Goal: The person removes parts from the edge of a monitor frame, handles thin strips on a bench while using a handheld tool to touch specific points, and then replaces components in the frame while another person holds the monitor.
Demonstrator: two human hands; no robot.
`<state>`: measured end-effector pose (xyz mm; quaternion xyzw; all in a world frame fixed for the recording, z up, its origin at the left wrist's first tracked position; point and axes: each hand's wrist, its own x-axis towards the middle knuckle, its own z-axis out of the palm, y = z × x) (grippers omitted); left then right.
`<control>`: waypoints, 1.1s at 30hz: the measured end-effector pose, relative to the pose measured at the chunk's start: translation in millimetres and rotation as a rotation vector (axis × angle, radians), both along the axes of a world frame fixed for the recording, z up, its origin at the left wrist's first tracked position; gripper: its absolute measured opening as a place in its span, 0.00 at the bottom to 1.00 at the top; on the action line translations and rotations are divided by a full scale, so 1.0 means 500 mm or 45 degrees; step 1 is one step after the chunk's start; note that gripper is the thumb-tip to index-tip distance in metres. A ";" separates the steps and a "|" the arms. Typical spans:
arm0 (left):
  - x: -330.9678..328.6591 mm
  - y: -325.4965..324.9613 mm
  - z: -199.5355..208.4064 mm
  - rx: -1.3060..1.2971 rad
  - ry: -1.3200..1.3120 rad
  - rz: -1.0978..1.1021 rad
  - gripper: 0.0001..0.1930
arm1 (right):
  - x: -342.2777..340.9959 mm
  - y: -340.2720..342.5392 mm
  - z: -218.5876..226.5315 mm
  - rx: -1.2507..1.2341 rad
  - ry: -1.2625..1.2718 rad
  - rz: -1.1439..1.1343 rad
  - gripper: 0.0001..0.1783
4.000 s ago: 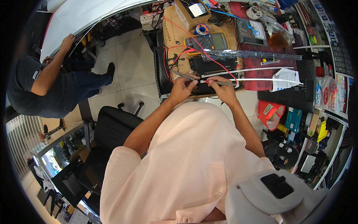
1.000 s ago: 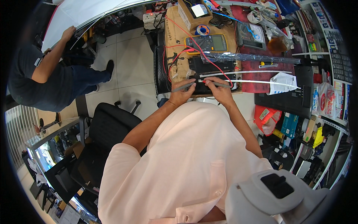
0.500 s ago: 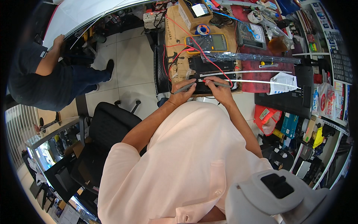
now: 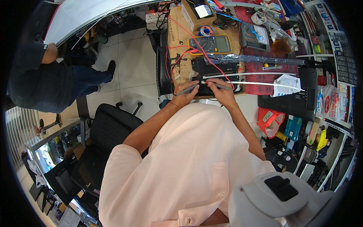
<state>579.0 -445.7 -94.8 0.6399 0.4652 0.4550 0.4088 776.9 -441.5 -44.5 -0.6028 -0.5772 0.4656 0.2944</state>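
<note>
While the left hand (image 4: 184, 97) closes thumb and fingers on a slim grey tool (image 4: 186, 90), the right hand (image 4: 224, 95) pinches a grey, red-tipped probe (image 4: 224, 87); both tips point inward near the left ends of 2 white strips (image 4: 253, 83). Beyond, on the cardboard-covered table (image 4: 178, 37), lie a black block (image 4: 208, 66), a yellow-framed multimeter (image 4: 220, 44), a blue-rimmed spool (image 4: 206, 31) and a carton (image 4: 190, 18).

Can't make out whether the grey tool (image 4: 186, 90) in the left hand (image 4: 183, 98) or red-tipped probe (image 4: 224, 87) in the right hand (image 4: 226, 95) touches anything, tips way too small. Top edge chops the cardboard box (image 4: 190, 17); dark rim swallows part of the co-worker (image 4: 45, 83).
</note>
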 end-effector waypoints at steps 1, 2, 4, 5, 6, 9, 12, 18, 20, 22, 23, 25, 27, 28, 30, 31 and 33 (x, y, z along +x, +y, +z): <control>0.000 0.000 0.000 -0.002 -0.001 0.000 0.10 | -0.001 0.000 0.001 0.010 -0.008 0.004 0.13; -0.001 0.000 0.000 0.004 0.006 -0.002 0.10 | -0.002 -0.001 0.003 0.019 -0.016 0.008 0.13; -0.002 0.002 -0.004 0.010 0.008 -0.008 0.10 | -0.003 -0.001 0.004 0.033 -0.049 0.011 0.12; -0.001 0.002 -0.006 0.018 0.008 -0.008 0.10 | -0.004 0.000 0.004 0.040 -0.069 0.013 0.11; -0.001 0.002 -0.006 0.028 0.013 -0.008 0.10 | -0.005 -0.001 0.004 0.050 -0.084 0.014 0.11; 0.000 0.001 -0.005 0.022 0.005 -0.007 0.10 | -0.004 -0.002 0.001 0.030 -0.065 0.006 0.11; 0.000 0.001 -0.004 0.021 -0.006 0.001 0.10 | -0.001 -0.001 -0.002 0.022 -0.079 0.018 0.13; -0.001 0.003 0.003 -0.013 0.024 -0.015 0.10 | -0.003 -0.002 -0.003 0.016 -0.047 0.028 0.12; 0.000 0.004 0.006 -0.045 0.026 -0.025 0.10 | -0.001 -0.001 -0.001 0.018 -0.041 0.023 0.12; -0.001 0.004 0.006 -0.039 0.012 -0.029 0.10 | -0.002 -0.002 0.001 0.022 -0.036 0.024 0.12; -0.002 0.004 0.006 -0.043 0.012 -0.032 0.10 | -0.003 -0.002 0.003 0.027 -0.036 0.025 0.12; -0.003 0.004 0.005 -0.050 0.010 -0.042 0.10 | -0.002 -0.001 0.003 0.025 -0.055 0.033 0.12; -0.002 0.003 0.003 -0.042 -0.006 -0.038 0.10 | 0.000 0.001 0.000 0.013 -0.090 0.047 0.12; -0.002 0.002 0.003 -0.039 -0.014 -0.037 0.10 | 0.000 0.000 -0.002 0.014 -0.080 0.040 0.12; -0.001 0.003 0.001 -0.048 -0.014 -0.035 0.10 | 0.000 -0.001 -0.005 0.015 -0.060 0.027 0.12; -0.001 0.003 0.000 -0.052 -0.014 -0.034 0.10 | 0.000 -0.001 -0.004 0.019 -0.058 0.026 0.12; 0.000 0.003 -0.001 -0.039 -0.015 -0.009 0.09 | -0.001 0.000 -0.002 0.028 -0.053 0.025 0.12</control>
